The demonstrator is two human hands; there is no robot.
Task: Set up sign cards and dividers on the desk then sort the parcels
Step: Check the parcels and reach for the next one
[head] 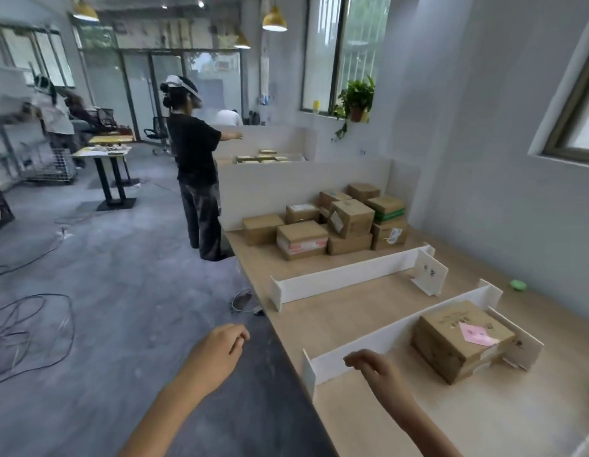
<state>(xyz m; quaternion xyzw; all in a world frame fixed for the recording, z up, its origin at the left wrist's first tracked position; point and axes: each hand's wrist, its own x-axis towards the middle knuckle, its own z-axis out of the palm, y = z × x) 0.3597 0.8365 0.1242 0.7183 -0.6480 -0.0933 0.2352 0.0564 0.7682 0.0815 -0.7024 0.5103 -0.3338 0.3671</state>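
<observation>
Pale wood made up the desk (352, 311), which ran along a grey wall under a window with a potted plant (355, 97) on its sill. Two white dividers stood across the top. The far divider (346, 277) had a white sign card (430, 273) leaning upright at its wall end, with handwriting too small to read. Beyond it, against a low partition, lay a pile of parcels (326, 222), brown cardboard boxes stacked loosely two high.

The near divider (385, 338) marked off the closest bay. In that bay sat a single parcel with a pink label (461, 338) on its top, close beside a second sign card (520, 346) that stood on its far side. A small green object (518, 285) lay near the wall.

The left hand (220, 344) hung over the floor just off the desk's edge, fingers loosely curled and holding nothing. The right hand (372, 362) was above the near divider's front end, fingers bent downward in a slack curl with nothing in them; whether the fingertips touched the top edge could not be told.

A person in a black shirt (194, 150) stood at the next desk along, one arm stretched out. Cables (29, 328) looped across the concrete floor.
</observation>
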